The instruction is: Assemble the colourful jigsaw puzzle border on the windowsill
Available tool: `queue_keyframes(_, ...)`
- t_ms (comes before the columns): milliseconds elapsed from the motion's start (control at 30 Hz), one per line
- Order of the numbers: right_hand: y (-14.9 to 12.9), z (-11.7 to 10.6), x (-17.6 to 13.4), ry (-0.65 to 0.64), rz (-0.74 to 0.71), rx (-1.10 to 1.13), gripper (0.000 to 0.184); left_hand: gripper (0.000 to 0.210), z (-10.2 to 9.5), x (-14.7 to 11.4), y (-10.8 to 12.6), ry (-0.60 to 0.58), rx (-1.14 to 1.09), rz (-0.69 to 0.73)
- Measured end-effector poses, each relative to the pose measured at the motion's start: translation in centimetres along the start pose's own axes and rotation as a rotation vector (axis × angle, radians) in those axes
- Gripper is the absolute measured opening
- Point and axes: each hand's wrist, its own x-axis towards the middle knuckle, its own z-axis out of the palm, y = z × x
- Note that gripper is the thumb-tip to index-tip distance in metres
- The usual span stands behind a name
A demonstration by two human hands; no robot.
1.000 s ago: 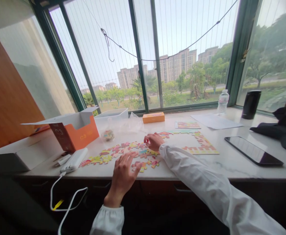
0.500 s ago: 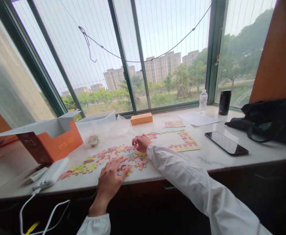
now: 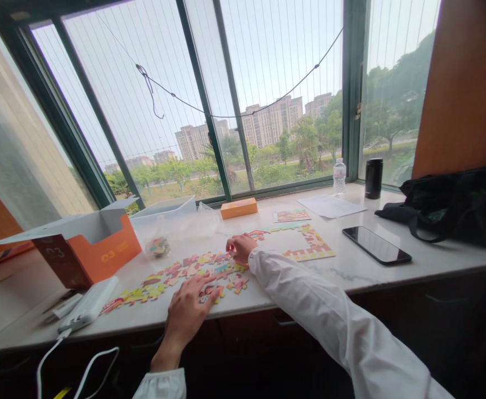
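Observation:
Loose jigsaw pieces (image 3: 185,267) in yellow, red, pink and blue lie spread over the white counter. My left hand (image 3: 190,303) rests palm down at their near edge, fingers stretched out and lying over a few pieces. Farther off, my right hand (image 3: 241,249) has its fingers curled together beside the left side of the partly assembled puzzle frame (image 3: 313,252). Whatever is between those fingertips, if anything, is hidden. The puzzle frame has joined pieces along its border and a bare white middle.
An orange open box (image 3: 105,252) and a white power bank (image 3: 91,302) with a cable stand at left. Behind are a bag of pieces (image 3: 158,247), a small orange box (image 3: 239,208) and a picture card (image 3: 291,215). At right lie a phone (image 3: 376,245), bottle (image 3: 339,177), black tumbler (image 3: 373,178) and black bag (image 3: 454,205).
The camera view has tilted and shifted slightly, so the scene sits a little lower. Both hands stay at nearly the same places over the pieces.

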Motion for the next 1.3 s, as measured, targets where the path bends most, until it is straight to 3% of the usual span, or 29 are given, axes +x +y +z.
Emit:
queue_keyframes(333, 0.1, 0.1, 0.1, 0.030, 0.011, -0.007, 0.020, 0.039, 0.1, 0.0, 0.1, 0.040, 0.020, 0.008)
queue_keyframes(533, 2.6, -0.7, 0.5, 0.099, 0.081, -0.103, 0.023, 0.033, 0.3, -0.4, 0.1, 0.047, 0.003, 0.024)
queue_keyframes(700, 4.2, -0.6, 0.2, 0.052, 0.155, -0.111, 0.023, 0.031, 0.5, -0.7, 0.2, 0.040, 0.008, 0.007)
queue_keyframes(1100, 3.2, -0.5, 0.2, 0.017, 0.085, -0.048, 0.022, 0.045, -0.8, -1.1, 0.3, -0.033, -0.116, 0.118)
queue_keyframes(1200, 3.1, -1.6, 0.2, -0.041, 0.043, 0.056, 0.021, 0.045, -0.7, -1.1, 0.2, -0.022, -0.115, 0.117)
queue_keyframes(1300, 2.9, -3.5, -0.2, -0.229, -0.069, 0.224, 0.022, 0.046, -0.6, -1.1, 0.3, -0.010, -0.107, 0.113)
